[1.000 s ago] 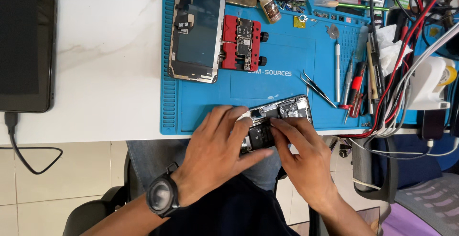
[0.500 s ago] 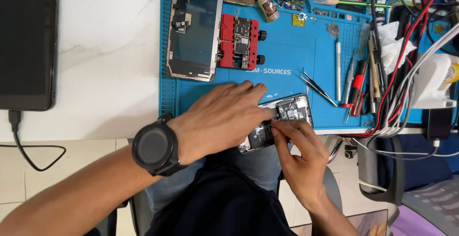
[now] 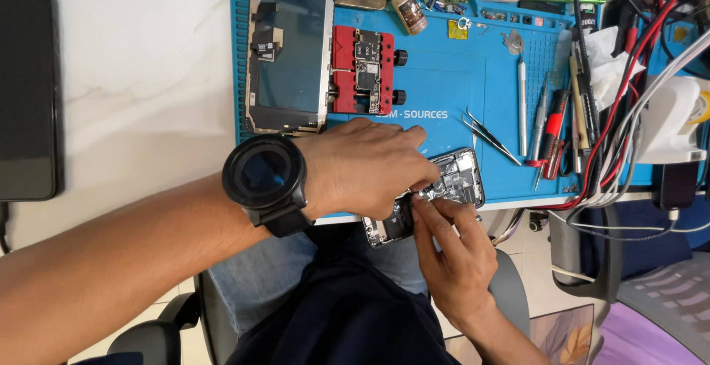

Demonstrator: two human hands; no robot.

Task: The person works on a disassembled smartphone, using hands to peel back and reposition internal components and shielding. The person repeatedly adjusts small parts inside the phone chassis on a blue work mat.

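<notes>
Hands meet over an opened phone [image 3: 444,191] at the near edge of the blue mat [image 3: 436,91], its lower end hanging off the counter [image 3: 140,76] above the person's lap. The left hand [image 3: 362,165], a black watch [image 3: 265,176] on its wrist, lies flat across the phone's middle and pins it down, fingers together. The right hand [image 3: 455,250] comes up from below, fingertips pinched at something small on the exposed insides — what it grips is too small to tell.

The phone looks light and stiff but fragile: bare boards and thin cables inside, so it is best held by the metal frame at the long edges, never by the parts within. Half off the edge, it could tip if the left hand lifts.

Just beyond lie tweezers [image 3: 488,134] and a row of screwdrivers [image 3: 543,124]. Farther up sit a red board holder [image 3: 366,80], a detached screen [image 3: 288,51] face down, and a small bottle [image 3: 405,2]. Red and black cables [image 3: 629,91] tangle at the right — a dark tablet [image 3: 26,91] rests far left.
</notes>
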